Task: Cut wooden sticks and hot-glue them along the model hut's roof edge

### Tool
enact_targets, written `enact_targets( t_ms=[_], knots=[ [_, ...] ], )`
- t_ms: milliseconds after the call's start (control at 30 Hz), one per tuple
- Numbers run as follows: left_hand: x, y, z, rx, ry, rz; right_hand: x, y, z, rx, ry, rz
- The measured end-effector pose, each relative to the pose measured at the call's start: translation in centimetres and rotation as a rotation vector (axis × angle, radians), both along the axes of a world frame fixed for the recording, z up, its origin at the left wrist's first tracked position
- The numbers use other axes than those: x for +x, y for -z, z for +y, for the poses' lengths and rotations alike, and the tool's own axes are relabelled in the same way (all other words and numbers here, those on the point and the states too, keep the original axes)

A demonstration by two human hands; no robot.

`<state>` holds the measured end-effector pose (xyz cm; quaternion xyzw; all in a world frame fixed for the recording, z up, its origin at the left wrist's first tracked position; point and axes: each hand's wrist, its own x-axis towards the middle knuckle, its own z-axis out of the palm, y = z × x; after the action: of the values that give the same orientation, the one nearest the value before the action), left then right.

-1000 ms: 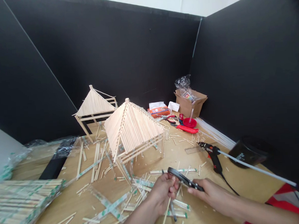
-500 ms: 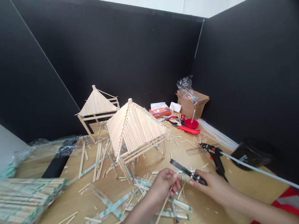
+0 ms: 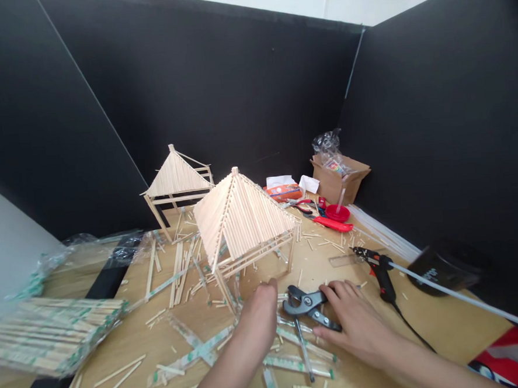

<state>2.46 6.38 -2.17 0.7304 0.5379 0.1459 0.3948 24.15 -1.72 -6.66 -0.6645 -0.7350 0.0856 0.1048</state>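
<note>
My left hand [image 3: 260,304] is closed low over the table, in front of the nearer stick house [image 3: 247,218]; its fingertips are turned away, so what it holds, if anything, is hidden. At the right, my right hand [image 3: 351,311] has its fingers over the upper handle of grey pruning shears [image 3: 308,302] and its thumb near the lower handle. The shears lie flat just above the tabletop or on it, jaws apart and facing my left hand. Beneath them is a thin dark pen-like rod [image 3: 304,352], among wrapped sticks [image 3: 296,364] with green-marked paper.
A second stick house [image 3: 177,178] stands behind on the left. A bundle of wrapped sticks [image 3: 52,338] lies at the left. On the right are a glue gun [image 3: 380,271], a black container [image 3: 443,267], a red cutter [image 3: 333,223] and a cardboard box [image 3: 341,180]. Black panels [image 3: 235,90] enclose the table.
The shears have come down and turned flat, with jaws apart. My left hand has moved slightly left and turned over; the thin stick it held no longer shows. The view has shifted slightly left.
</note>
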Motion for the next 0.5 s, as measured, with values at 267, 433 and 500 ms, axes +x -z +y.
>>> enact_targets(
  t_ms=[267,433,500],
  knots=[
    [0.1,0.6,0.2,0.087,0.039,0.089,0.6,-0.2,5.1,0.001,-0.018,0.063],
    [0.0,-0.8,-0.3,0.139,0.086,0.116,0.6,0.9,8.6,-0.064,-0.164,0.088],
    [-0.2,-1.6,-0.6,0.147,0.106,0.107,0.8,1.1,9.3,-0.074,-0.179,0.084]
  ],
)
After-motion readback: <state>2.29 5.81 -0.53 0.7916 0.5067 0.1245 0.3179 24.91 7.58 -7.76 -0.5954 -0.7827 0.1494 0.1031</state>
